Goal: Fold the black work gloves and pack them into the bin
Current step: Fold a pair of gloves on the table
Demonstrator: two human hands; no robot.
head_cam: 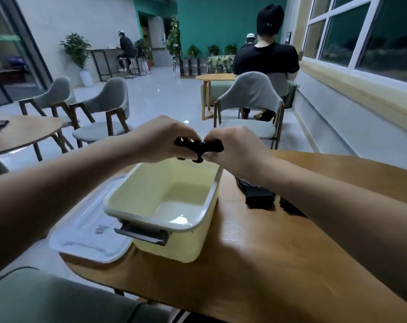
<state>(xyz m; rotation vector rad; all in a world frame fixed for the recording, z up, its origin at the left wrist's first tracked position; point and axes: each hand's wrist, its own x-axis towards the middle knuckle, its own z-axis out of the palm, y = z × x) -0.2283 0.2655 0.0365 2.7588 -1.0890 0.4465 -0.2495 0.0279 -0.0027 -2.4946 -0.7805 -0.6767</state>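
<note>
Curled fingers [167,152] of the left hand [159,138] and right hand [236,149] clamp a bunched black work glove [199,147] between them, above the far rim of the bin [174,249].
The pale yellow bin stands open on a wooden table [267,264], touching its clear lid [86,229] to the left; more black gloves [259,195] lie to its right under the forearm. Beyond are grey chairs [251,99], a seated person [266,59], teal walls and windows [360,31].

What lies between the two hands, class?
A black glove, gripped by the left hand and the right hand above the bin; the head view shows it.
</note>
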